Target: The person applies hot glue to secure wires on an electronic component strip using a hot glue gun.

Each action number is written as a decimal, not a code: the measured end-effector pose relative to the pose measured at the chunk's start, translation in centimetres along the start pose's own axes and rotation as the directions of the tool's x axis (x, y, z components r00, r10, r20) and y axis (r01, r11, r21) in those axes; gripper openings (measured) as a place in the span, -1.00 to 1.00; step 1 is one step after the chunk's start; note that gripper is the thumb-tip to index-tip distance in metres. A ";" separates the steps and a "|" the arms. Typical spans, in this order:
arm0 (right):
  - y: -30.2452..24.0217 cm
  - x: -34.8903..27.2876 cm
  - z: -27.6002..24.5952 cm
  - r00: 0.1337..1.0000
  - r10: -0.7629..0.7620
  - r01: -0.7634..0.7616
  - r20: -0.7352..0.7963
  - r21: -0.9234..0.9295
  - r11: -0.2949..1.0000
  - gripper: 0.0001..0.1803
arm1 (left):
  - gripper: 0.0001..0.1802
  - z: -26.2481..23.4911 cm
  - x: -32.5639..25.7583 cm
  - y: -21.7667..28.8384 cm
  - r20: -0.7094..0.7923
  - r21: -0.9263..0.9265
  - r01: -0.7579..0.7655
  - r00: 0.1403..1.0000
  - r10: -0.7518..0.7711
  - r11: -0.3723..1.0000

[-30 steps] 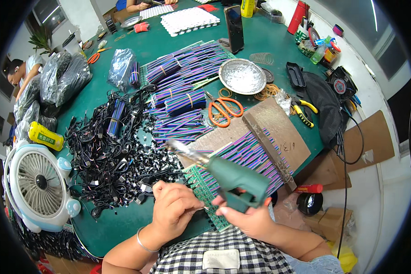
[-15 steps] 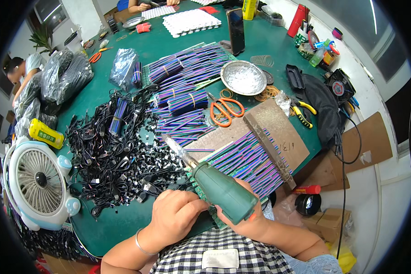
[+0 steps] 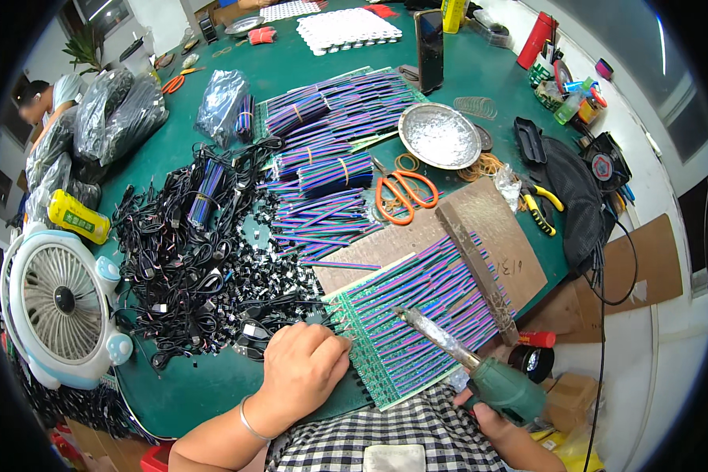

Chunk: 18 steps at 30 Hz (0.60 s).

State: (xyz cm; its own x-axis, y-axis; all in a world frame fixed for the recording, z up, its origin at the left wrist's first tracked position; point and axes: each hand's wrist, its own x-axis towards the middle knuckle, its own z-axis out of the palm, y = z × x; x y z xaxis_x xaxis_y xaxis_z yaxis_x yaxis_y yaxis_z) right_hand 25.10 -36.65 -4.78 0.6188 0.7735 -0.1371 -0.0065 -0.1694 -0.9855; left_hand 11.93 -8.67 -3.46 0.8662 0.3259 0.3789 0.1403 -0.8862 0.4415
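Observation:
My right hand (image 3: 492,426) is wrapped round the green handle of a soldering gun (image 3: 511,392). Its metal tip points up and left, over the wire rows. Under it lies a green circuit board panel (image 3: 370,358) with blue, purple and black ribbon wires (image 3: 425,303) fanning out to the right. My left hand (image 3: 303,370) is closed, fingertips pinched together at the panel's left edge; what they hold is hidden. A wooden bar (image 3: 480,275) lies across the wires, on a brown board (image 3: 519,236).
Black cables (image 3: 173,275) with small connectors are heaped at left, beside a white fan (image 3: 64,299). Bundled ribbon wires (image 3: 334,175), orange scissors (image 3: 405,195), a metal dish (image 3: 440,135) and yellow-black pliers (image 3: 541,206) lie beyond. A phone (image 3: 429,51) stands upright. A black cord (image 3: 603,354) hangs at right.
My right hand has swung the soldering gun right and down, away from my left hand, uncovering the circuit panel. My left hand stays near the panel's left edge. The view has shifted slightly.

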 end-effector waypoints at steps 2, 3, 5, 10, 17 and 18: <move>-0.8 0.1 0.1 0.999 0.013 -0.014 0.030 0.039 0.999 -0.60 | -0.81 0.1 0.0 -0.1 -0.004 -0.005 0.006 1.000 -0.006 1.000; -1.1 0.2 0.4 0.999 0.011 -0.012 0.032 0.037 0.999 -0.60 | -0.81 0.1 0.0 -0.3 -0.012 -0.014 0.003 1.000 -0.004 1.000; -1.6 0.2 1.0 0.992 0.106 -0.105 0.070 -0.017 0.994 -0.42 | -0.81 0.3 0.0 -0.5 -0.029 -0.032 0.017 0.999 -0.018 0.999; -1.5 0.5 1.6 0.992 0.098 -0.101 0.079 0.037 0.994 -0.46 | -0.82 0.6 0.1 -0.8 -0.050 -0.044 0.021 0.998 -0.023 0.999; -0.5 0.3 1.3 0.989 0.115 -0.116 0.098 0.005 0.993 -0.58 | -0.82 0.5 0.2 -0.8 -0.031 -0.035 0.012 0.999 -0.014 0.999; -0.2 0.2 1.3 0.991 0.089 -0.086 0.103 -0.035 0.996 -0.62 | -0.82 0.5 0.2 -0.9 -0.025 -0.034 0.012 1.000 -0.013 0.999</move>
State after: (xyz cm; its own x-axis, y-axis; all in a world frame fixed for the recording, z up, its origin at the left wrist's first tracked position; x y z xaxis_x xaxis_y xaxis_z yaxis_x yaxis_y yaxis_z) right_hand 24.20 -35.69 -4.73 0.5314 0.8141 -0.2342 -0.0325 -0.2568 -0.9659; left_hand 12.19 -8.02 -4.18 0.8523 0.3450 0.3931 0.1342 -0.8707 0.4732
